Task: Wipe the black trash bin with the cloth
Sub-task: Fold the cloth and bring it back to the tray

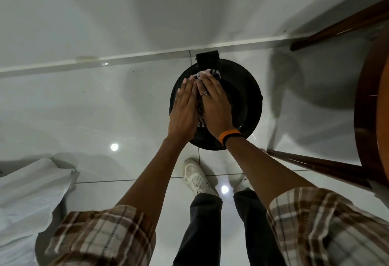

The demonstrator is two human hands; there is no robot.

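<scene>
A glossy black sheen is being shown by the smooth trash bin (pixel 242 101). Soft striped fabric is being seen in the cloth (pixel 207 74). Lights are being mirrored by the polished floor tiles (pixel 126 118); varnished wood is being displayed by the chair (pixel 366 118).

The black trash bin (pixel 242 101) is seen from above, standing upright on the white tiled floor, close to the skirting at the floor's far edge. Its round, glossy lid is closed, with a rectangular hinge block at the far rim. The cloth (pixel 207 75), dark with pale stripes, is bunched on the lid's left half, reaching from the hinge block toward the near rim.
</scene>
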